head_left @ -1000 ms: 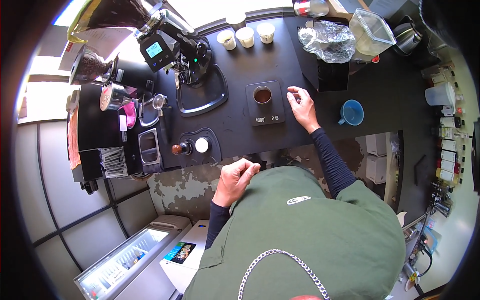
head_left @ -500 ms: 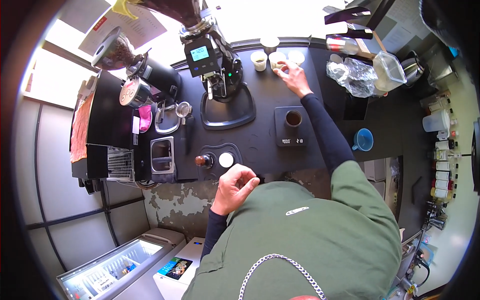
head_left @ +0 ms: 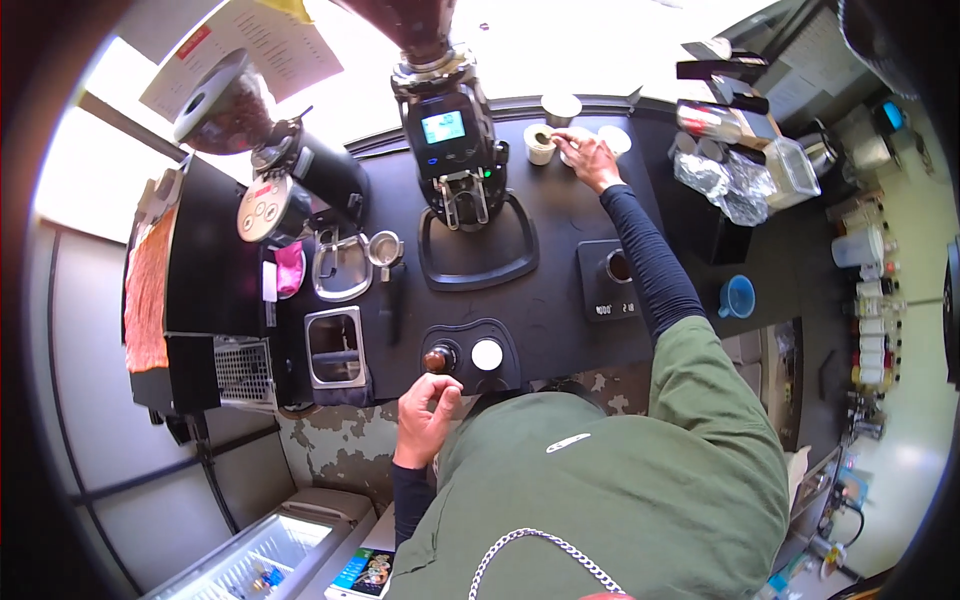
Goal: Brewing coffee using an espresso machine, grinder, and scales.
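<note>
My right hand (head_left: 592, 160) reaches to the back of the black counter, thumb and fingers pinched together beside a small pale cup (head_left: 540, 150) with something dark inside. Whatever is between the fingertips, if anything, is too small to make out. Under that hand another pale cup (head_left: 568, 158) is mostly hidden, and a third cup (head_left: 616, 140) stands to its right. My left hand (head_left: 428, 415) hovers at the counter's front edge, fingers curled in and nothing visible in them. Closest to it is a brown-handled tamper (head_left: 440, 358) on a black mat (head_left: 508, 374), beside a white round thing (head_left: 487, 354).
A black scale (head_left: 606, 300) bears a cup of dark liquid (head_left: 619, 266), close to my right forearm. Behind stands a grinder (head_left: 446, 140); left lie a portafilter (head_left: 386, 255) and a metal bin (head_left: 312, 350). At right are a blue cup (head_left: 737, 296) and clear plastic containers (head_left: 790, 170).
The view has shifted, so the counter things sit differently in it. My right fingertips have moved left from the middle cup toward the left cup. My left hand has drawn left, nearer the tamper.
</note>
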`<move>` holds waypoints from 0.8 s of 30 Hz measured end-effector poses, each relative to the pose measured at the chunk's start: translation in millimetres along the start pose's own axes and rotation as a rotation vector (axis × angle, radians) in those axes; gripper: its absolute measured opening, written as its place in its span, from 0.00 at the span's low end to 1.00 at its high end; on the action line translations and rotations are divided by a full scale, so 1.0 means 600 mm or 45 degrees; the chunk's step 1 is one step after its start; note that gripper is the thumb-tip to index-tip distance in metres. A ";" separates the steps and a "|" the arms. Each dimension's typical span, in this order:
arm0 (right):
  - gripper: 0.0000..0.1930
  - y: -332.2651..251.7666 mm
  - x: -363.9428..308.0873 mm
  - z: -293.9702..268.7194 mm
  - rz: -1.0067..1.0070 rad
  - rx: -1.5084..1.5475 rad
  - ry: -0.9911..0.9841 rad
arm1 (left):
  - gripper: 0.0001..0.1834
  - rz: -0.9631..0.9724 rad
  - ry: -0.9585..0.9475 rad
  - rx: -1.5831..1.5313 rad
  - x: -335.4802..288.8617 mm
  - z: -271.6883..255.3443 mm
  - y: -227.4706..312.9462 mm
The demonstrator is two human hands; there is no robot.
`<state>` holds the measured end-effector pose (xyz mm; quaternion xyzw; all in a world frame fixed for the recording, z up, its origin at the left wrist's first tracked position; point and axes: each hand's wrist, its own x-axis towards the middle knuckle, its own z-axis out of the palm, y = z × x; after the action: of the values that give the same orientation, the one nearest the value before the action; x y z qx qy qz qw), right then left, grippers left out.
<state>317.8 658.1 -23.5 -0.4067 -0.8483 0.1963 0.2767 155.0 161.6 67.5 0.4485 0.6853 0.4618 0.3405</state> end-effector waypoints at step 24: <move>0.17 -0.075 -0.364 -0.221 0.002 0.171 0.249 | 0.11 0.154 -0.492 -0.037 0.036 0.132 0.073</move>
<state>487.7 471.5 36.1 -0.4052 -0.8018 0.2124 0.3845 230.2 215.1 80.5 0.5641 0.5724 0.3966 0.4438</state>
